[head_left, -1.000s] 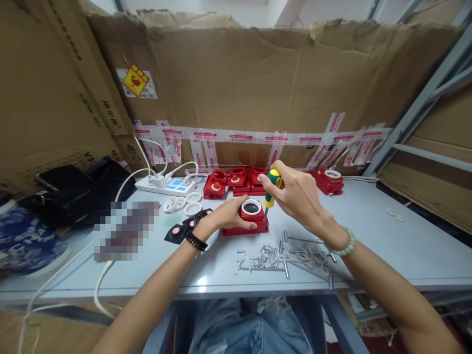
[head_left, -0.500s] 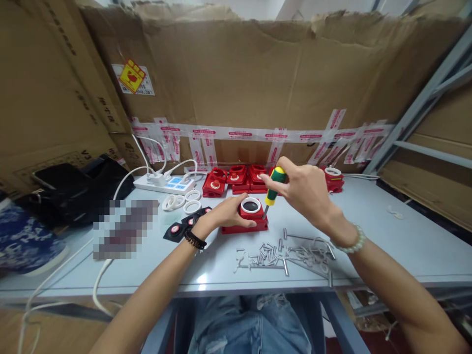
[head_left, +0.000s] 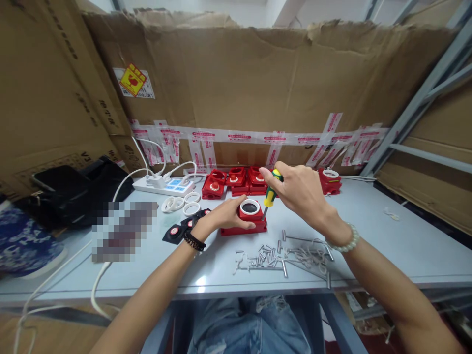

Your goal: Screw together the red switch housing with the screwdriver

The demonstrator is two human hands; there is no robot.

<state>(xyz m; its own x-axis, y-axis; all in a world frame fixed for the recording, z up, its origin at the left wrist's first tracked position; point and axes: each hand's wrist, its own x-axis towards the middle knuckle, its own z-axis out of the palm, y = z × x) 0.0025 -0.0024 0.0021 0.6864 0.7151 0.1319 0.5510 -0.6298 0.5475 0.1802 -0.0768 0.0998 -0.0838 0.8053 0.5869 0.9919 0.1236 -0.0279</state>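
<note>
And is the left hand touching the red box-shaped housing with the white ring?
Touching: in the head view, the left hand grips the red housing, thumb along its near face.

A tilted green-and-yellow screwdriver (head_left: pixel 271 196) meets the white-ringed red box (head_left: pixel 257 219).

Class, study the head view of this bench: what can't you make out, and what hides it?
In the head view:
Red housing: left part of its top, under the left hand.
Screwdriver: tip too small to tell whether it meets a screw.
Rear-right red unit: left side, behind the right hand.
Pixelated item: masked by blocks.
Blue patterned object: cut off by the left edge.
</note>
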